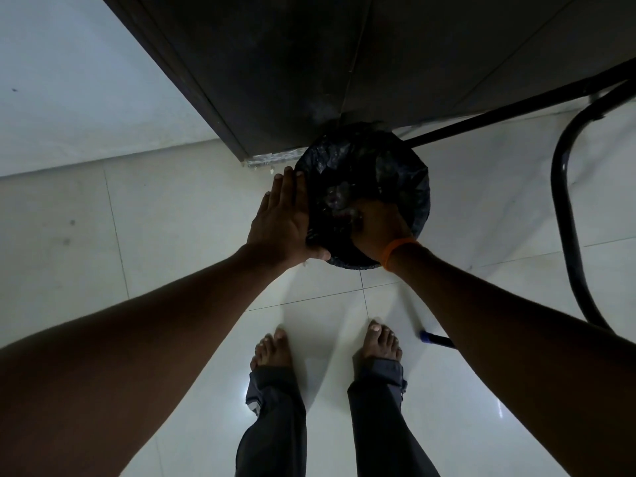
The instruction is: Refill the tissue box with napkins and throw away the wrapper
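A round waste bin (409, 173) lined with a black plastic bag stands on the floor against a dark cabinet. My left hand (285, 222) lies flat and open against the bin's left rim, fingers straight. My right hand (378, 225), with an orange band on the wrist, reaches down inside the bin. A crumpled clear wrapper (339, 197) shows dimly just past its fingers. The dim light hides whether the fingers still grip the wrapper. The tissue box and napkins are out of sight.
A dark cabinet (292, 63) rises behind the bin. Black metal chair legs (564, 201) curve along the right side. A blue-tipped pen (435, 339) lies on the white tiled floor (172, 218) near my right foot. My bare feet stand below the bin.
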